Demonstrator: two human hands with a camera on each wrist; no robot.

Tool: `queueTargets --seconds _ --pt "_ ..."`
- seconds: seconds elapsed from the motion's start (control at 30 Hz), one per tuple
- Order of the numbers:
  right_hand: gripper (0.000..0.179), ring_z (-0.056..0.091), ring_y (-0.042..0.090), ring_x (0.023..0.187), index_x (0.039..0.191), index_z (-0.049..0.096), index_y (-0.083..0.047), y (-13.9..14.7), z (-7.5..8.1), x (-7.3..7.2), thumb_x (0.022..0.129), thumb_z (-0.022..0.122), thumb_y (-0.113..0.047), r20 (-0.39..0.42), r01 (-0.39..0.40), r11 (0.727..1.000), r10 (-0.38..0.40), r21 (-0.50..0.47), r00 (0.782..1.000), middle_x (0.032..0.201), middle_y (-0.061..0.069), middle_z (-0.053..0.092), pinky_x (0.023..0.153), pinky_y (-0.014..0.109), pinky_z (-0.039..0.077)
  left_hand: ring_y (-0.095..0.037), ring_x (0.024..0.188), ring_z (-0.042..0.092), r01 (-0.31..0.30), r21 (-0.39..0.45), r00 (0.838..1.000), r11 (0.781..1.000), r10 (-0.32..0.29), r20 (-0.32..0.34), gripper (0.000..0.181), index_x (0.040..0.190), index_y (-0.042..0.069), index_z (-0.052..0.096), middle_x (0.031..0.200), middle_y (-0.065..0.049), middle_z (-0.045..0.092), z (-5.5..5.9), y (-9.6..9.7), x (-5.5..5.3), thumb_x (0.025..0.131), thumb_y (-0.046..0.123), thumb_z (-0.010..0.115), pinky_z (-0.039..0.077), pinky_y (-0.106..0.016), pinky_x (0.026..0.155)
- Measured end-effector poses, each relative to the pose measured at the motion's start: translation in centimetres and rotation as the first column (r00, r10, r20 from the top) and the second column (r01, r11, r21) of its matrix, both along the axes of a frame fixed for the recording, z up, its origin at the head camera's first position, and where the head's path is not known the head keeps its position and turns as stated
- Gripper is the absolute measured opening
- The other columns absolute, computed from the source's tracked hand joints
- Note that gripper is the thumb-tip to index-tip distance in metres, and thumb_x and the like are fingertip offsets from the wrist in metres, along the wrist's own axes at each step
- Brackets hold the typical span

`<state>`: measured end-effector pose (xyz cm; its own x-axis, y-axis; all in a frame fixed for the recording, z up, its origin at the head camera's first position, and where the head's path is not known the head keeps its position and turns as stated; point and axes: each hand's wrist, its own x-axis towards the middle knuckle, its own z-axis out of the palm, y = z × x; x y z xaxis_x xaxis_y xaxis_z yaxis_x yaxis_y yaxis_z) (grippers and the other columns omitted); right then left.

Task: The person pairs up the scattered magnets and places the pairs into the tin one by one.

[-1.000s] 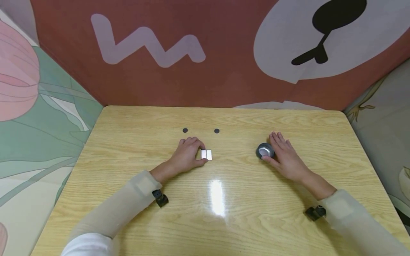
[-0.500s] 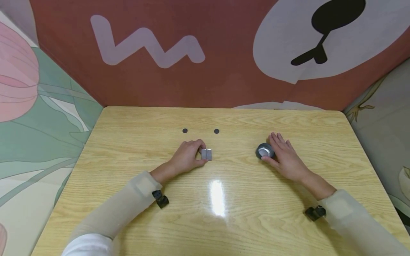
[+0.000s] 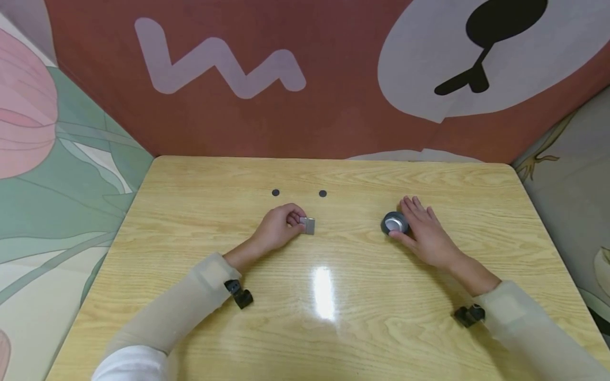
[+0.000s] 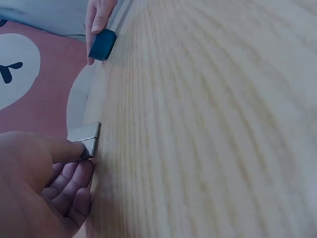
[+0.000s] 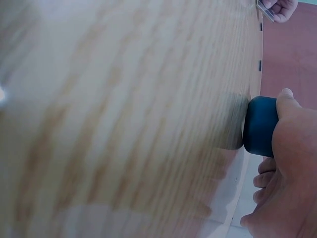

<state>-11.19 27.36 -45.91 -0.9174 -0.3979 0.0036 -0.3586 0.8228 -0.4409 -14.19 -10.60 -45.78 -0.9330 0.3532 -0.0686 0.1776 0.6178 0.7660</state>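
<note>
My left hand (image 3: 281,226) pinches the left part of a small flat silver rectangular piece (image 3: 311,226) between thumb and fingers. A seam runs across the piece, and in the left wrist view its plate (image 4: 90,135) stands close over the table, partly covered by the thumb. To the right, my right hand (image 3: 428,237) rests against a small round dark-teal cup (image 3: 385,227) with a silvery inside. Its fingers lie straight along the cup's right side, and the thumb touches the near rim. In the right wrist view the cup's teal side wall (image 5: 260,126) shows smooth and rounded.
Two small black discs (image 3: 275,192) lie on the wooden table (image 3: 229,328) beyond the left hand. Behind the table's far edge rises a red patterned wall (image 3: 333,116), with printed panels at both sides. Each sleeve carries a black wrist camera (image 3: 239,294).
My left fingers have shifted from the piece's far and near edges to a pinch at its left end. The piece has gone from bright white to grey. The right hand and cup stay put.
</note>
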Motion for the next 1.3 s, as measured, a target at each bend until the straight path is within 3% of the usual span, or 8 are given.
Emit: queueTargets --seconds 0.5,0.77,1.3 --pt "0.083 0.008 0.046 0.152 0.156 0.022 0.01 0.0 -0.1 0.0 0.102 0.062 -0.04 0.022 0.008 1.0 -0.008 -0.019 1.0 0.162 0.033 0.015 0.116 0.069 0.009 -0.016 0.083 0.063 -0.057 0.056 0.995 0.997 0.052 0.083 0.015 0.109 0.005 0.07 0.096 -0.006 0.067 0.3 0.4 -0.2 0.094 0.006 0.073 0.054 -0.029 0.076" --pt "0.083 0.009 0.047 0.152 0.156 0.023 0.011 0.0 0.0 -0.1 0.102 0.063 -0.039 0.015 0.004 1.0 -0.004 -0.021 1.0 0.162 0.033 0.016 0.115 0.07 0.01 -0.018 0.083 0.065 -0.073 0.139 0.99 0.988 0.055 0.129 0.014 0.108 0.0 0.069 0.096 -0.01 0.068 0.7 0.5 -0.2 0.094 0.001 0.071 0.055 -0.028 0.074" --pt "0.084 0.01 0.047 0.152 0.156 0.024 0.011 0.0 0.2 0.0 0.101 0.063 -0.039 0.019 0.012 1.0 -0.012 -0.016 1.0 0.162 0.033 0.016 0.116 0.07 0.009 -0.019 0.091 0.061 -0.128 0.22 0.961 0.967 0.065 0.27 0.016 0.113 0.002 0.07 0.102 -0.009 0.066 1.4 0.8 -0.5 0.098 0.007 0.067 0.051 -0.027 0.076"
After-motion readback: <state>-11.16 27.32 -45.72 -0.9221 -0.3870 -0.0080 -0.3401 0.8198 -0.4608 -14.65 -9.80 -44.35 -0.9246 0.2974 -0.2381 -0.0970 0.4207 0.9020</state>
